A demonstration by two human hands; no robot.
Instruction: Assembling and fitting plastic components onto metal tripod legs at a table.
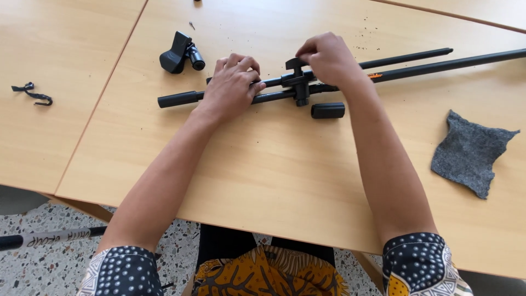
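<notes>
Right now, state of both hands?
Left hand: closed around the black rod.
Right hand: closed on the clamp knob.

A small orange label [375,75] sits on the thicker black metal tube [438,67] at about one o'clock from the table's middle, just right of the right hand [327,57]. At eight o'clock, on the floor, a white-lettered band [55,237] wraps a black pole [11,242].
</notes>
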